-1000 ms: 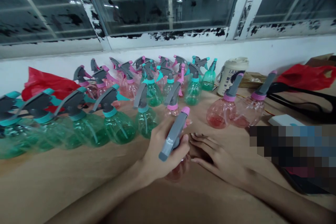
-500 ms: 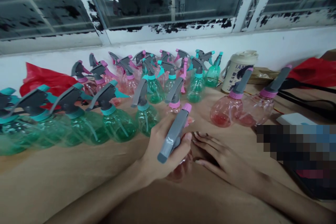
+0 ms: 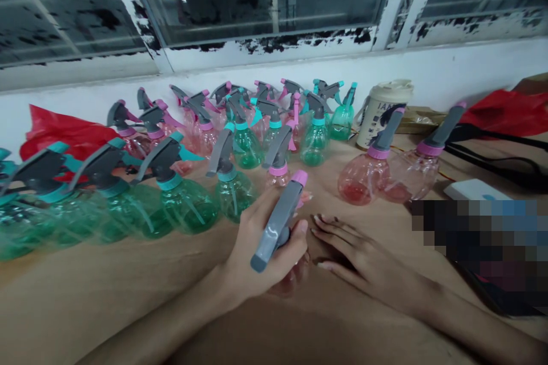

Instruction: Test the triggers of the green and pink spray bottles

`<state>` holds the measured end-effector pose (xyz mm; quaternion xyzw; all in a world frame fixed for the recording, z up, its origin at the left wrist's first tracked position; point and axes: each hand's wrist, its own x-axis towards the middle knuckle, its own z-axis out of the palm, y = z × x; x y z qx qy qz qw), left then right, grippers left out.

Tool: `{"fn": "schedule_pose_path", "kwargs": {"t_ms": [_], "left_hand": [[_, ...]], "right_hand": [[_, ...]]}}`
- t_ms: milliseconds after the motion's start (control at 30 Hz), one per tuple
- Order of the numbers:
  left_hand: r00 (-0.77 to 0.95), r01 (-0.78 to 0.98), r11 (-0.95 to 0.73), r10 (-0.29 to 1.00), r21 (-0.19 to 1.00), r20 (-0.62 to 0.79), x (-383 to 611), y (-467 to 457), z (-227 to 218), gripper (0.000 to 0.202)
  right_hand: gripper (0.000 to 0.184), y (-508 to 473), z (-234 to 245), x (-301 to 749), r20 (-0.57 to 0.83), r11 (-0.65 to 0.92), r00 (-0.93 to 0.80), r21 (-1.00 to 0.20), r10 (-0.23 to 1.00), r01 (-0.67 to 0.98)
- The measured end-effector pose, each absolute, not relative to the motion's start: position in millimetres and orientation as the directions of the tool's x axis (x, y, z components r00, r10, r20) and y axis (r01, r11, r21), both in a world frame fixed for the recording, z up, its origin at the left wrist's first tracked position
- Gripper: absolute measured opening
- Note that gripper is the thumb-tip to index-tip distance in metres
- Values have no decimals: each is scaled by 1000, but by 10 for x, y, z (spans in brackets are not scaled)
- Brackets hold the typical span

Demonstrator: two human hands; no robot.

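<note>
My left hand (image 3: 261,251) is closed round the neck of a pink spray bottle (image 3: 280,222) with a grey trigger head and pink nozzle. The bottle's clear pink body shows under my fingers, low over the brown table (image 3: 107,296). My right hand (image 3: 355,256) lies flat on the table just right of that bottle, fingers stretched out and holding nothing. A row of green spray bottles (image 3: 184,197) stands to the left. Two pink spray bottles (image 3: 363,174) stand to the right.
Several more pink and green spray bottles (image 3: 257,120) crowd the back by the white wall. A cream lidded cup (image 3: 379,111) stands behind the pink pair. Red plastic bags lie at far left (image 3: 64,134) and far right (image 3: 509,114). A black strap (image 3: 505,154) and a white box (image 3: 471,189) lie right.
The view has shifted slightly. My left hand has tilted the pink bottle's head a little lower toward me; my right hand stays flat in the same spot.
</note>
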<state>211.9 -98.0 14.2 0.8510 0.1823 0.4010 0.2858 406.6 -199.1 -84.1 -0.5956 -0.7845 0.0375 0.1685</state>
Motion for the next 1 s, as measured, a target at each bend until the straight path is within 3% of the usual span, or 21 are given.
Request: {"fn": "schedule_pose_path", "kwargs": {"t_ms": [867, 1000], "left_hand": [[623, 102, -715, 588, 692, 516, 2112, -1003, 169, 6], [628, 74, -770, 529, 634, 570, 2109, -965, 149, 9]], "right_hand": [[56, -2003, -839, 4076, 246, 297, -220, -348, 944, 889], [55, -2009, -835, 4070, 239, 291, -216, -347, 947, 892]]}}
